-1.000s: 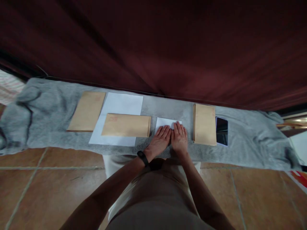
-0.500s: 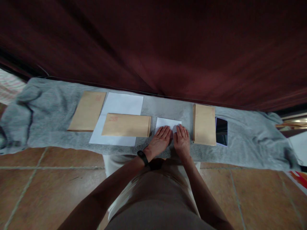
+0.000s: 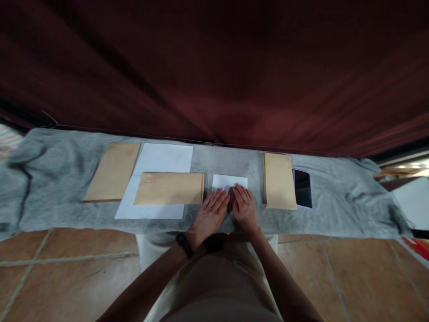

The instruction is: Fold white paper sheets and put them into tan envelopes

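Note:
A small folded piece of white paper (image 3: 229, 180) lies flat on the grey cloth in front of me. My left hand (image 3: 212, 212) rests palm down at its lower left part, fingers stretched out. Beside it, my right hand (image 3: 244, 208) lies flat over the paper's lower right part, its fingers also extended. Neither hand grips anything. The hands cover the lower edge of the paper. Just left of my left hand, a brown envelope stack (image 3: 169, 188) lies crosswise on white paper sheets (image 3: 165, 157).
Another brown envelope stack (image 3: 114, 171) lies at the far left. To the right are a third stack of brown envelopes (image 3: 280, 181) and a dark-screened phone (image 3: 302, 188). Grey cloth (image 3: 342, 197) covers the narrow surface, and a dark red curtain-like fabric (image 3: 214, 80) stands behind it.
Both hands have slid left relative to the folded paper; my right fingers now lie further in over it. The head view has tilted slightly, so everything sits lower in the picture.

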